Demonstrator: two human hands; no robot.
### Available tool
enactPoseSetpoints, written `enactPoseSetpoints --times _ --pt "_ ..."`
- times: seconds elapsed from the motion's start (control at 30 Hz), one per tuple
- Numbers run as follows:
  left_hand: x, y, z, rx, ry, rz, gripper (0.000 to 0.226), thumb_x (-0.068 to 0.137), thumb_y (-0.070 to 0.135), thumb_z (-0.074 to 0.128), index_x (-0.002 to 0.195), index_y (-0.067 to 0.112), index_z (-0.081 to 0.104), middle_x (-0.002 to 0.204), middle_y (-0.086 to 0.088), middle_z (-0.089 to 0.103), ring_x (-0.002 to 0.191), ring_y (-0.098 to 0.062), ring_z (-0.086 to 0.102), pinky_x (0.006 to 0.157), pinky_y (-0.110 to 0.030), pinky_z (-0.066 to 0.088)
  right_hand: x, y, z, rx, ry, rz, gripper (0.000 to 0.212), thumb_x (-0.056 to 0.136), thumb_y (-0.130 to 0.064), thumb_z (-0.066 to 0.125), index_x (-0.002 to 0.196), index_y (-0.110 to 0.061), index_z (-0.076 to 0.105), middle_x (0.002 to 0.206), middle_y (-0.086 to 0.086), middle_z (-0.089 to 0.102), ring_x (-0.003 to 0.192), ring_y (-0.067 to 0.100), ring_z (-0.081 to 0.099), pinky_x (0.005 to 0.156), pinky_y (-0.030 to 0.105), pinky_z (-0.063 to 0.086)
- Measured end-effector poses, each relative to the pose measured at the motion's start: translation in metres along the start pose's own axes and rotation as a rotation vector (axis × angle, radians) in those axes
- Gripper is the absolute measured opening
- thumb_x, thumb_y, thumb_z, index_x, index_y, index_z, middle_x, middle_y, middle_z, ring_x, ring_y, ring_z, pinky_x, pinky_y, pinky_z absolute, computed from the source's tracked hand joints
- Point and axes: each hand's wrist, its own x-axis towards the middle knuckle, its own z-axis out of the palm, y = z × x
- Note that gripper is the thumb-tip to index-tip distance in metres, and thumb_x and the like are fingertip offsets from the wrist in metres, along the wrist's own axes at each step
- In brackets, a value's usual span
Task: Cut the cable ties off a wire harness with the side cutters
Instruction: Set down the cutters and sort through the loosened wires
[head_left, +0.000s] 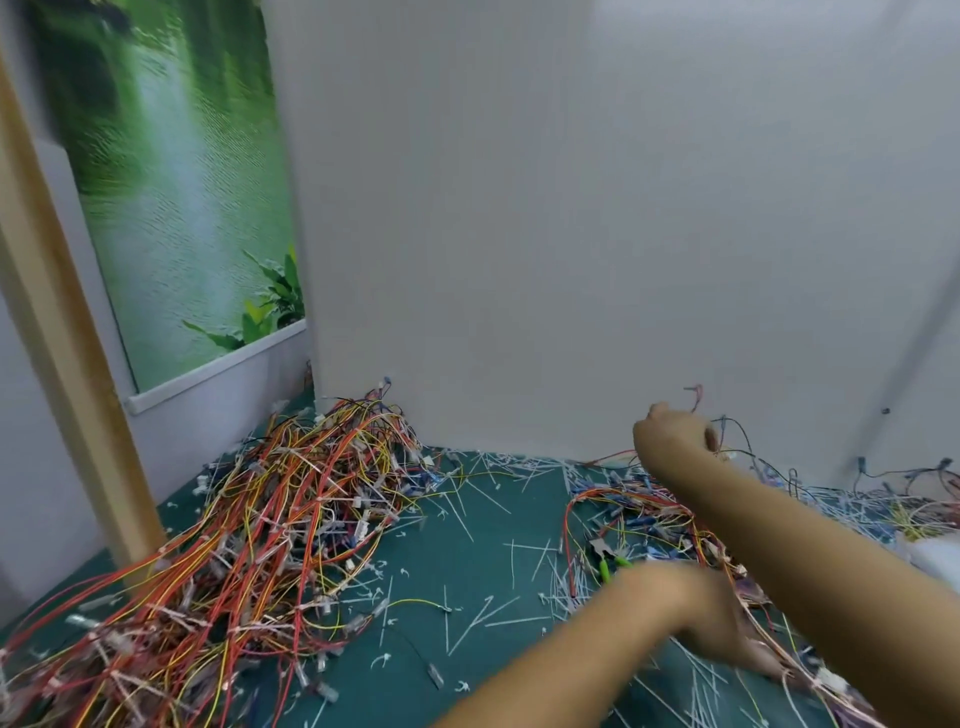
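Observation:
My right hand is raised near the white back wall, fingers curled round a thin wire harness whose red end sticks up above the fist. My left hand reaches across low over the right-hand wire pile; it is motion-blurred, so its grip is unclear. The side cutters, with green handles, lie on the green mat just up and left of my left hand. Cut white cable ties litter the mat.
A large heap of red, orange and yellow harnesses fills the left of the green mat. More wires trail at the far right. A white wall stands close behind, and a wooden post on the left.

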Motion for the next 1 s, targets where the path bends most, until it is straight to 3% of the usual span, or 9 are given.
enactPoseSetpoints --times 0.1,0.17,0.3,0.43,0.5,0.6,0.77,0.87,1.0 --pt "-0.024 -0.054 -0.045 0.071 0.083 -0.178 0.053 0.096 0.056 0.058 0.080 0.006 0.066 0.074 -0.009 0.061 0.067 -0.023 0.057 0.064 -0.034 0.051 0.005 0.000 0.003 -0.039 0.169 -0.035 0.032 0.103 -0.019 0.053 0.133 -0.018 0.063 0.136 0.006 0.056 0.125 0.028 0.047 0.095 0.037 0.046" --pt "-0.045 -0.107 -0.074 0.023 0.268 -0.377 0.049 0.099 0.050 0.056 0.076 0.006 0.059 0.072 -0.008 0.057 0.072 -0.025 0.058 0.072 -0.037 0.053 0.012 0.004 0.011 -0.101 0.237 -0.043 0.028 0.103 -0.022 0.051 0.126 -0.021 0.066 0.132 0.003 0.057 0.127 0.026 0.040 0.101 0.037 0.036" --pt "-0.100 -0.213 -0.111 0.083 0.709 -0.788 0.037 0.097 0.036 0.059 0.117 0.006 0.064 0.116 -0.018 0.064 0.103 -0.031 0.062 0.090 -0.041 0.055 0.024 0.011 0.031 -0.130 0.325 -0.133 0.029 0.095 -0.017 0.063 0.124 -0.019 0.069 0.138 0.005 0.046 0.137 0.029 0.030 0.111 0.041 0.025" --pt "-0.147 -0.266 -0.114 0.024 0.657 -1.013 0.042 0.088 0.025 0.071 0.124 0.007 0.060 0.118 -0.015 0.066 0.101 -0.031 0.063 0.080 -0.041 0.053 0.026 0.017 0.057 0.033 0.283 -0.280 0.029 0.096 -0.017 0.063 0.124 -0.018 0.069 0.133 0.006 0.054 0.125 0.027 0.050 0.104 0.038 0.045" --pt "-0.155 -0.271 -0.109 0.039 0.583 -1.012 0.043 0.086 0.025 0.073 0.121 0.006 0.058 0.121 -0.015 0.066 0.102 -0.031 0.065 0.085 -0.041 0.056 0.023 0.017 0.070 0.259 0.139 -0.312 0.030 0.100 -0.025 0.060 0.127 -0.015 0.068 0.131 0.008 0.060 0.115 0.026 0.062 0.098 0.039 0.054" --pt "-0.156 -0.269 -0.106 0.045 0.579 -0.939 0.033 0.087 0.036 0.074 0.096 0.008 0.059 0.106 -0.014 0.069 0.089 -0.029 0.067 0.084 -0.044 0.058 0.019 0.009 0.069 0.586 0.074 -0.351 0.033 0.102 -0.031 0.058 0.126 -0.011 0.069 0.121 0.009 0.072 0.103 0.021 0.068 0.096 0.037 0.056" --pt "-0.158 -0.245 -0.118 0.047 0.896 -0.816 0.044 0.090 0.053 0.067 0.072 0.013 0.059 0.071 -0.008 0.065 0.066 -0.028 0.064 0.066 -0.034 0.055 0.002 -0.015 0.028 1.029 0.016 -0.457 0.026 0.105 -0.027 0.058 0.112 -0.007 0.073 0.085 0.000 0.078 0.066 0.010 0.074 0.069 0.028 0.061" --pt "-0.154 -0.222 -0.130 -0.083 1.059 -0.654 0.053 0.091 0.047 0.067 0.053 0.011 0.058 0.046 -0.003 0.052 0.045 -0.024 0.053 0.051 -0.023 0.041 -0.013 -0.034 -0.008 1.257 -0.083 -0.573 0.027 0.105 -0.026 0.060 0.115 -0.004 0.071 0.088 0.005 0.080 0.069 0.015 0.076 0.062 0.027 0.061" --pt "-0.146 -0.189 -0.139 -0.440 1.091 -0.413 0.033 0.093 0.035 0.068 0.069 0.013 0.071 0.065 -0.003 0.070 0.059 -0.017 0.065 0.059 -0.025 0.044 -0.036 -0.058 -0.049 1.748 -0.243 -0.687 0.040 0.105 -0.034 0.059 0.122 0.002 0.062 0.098 0.017 0.079 0.082 0.026 0.077 0.068 0.031 0.062"
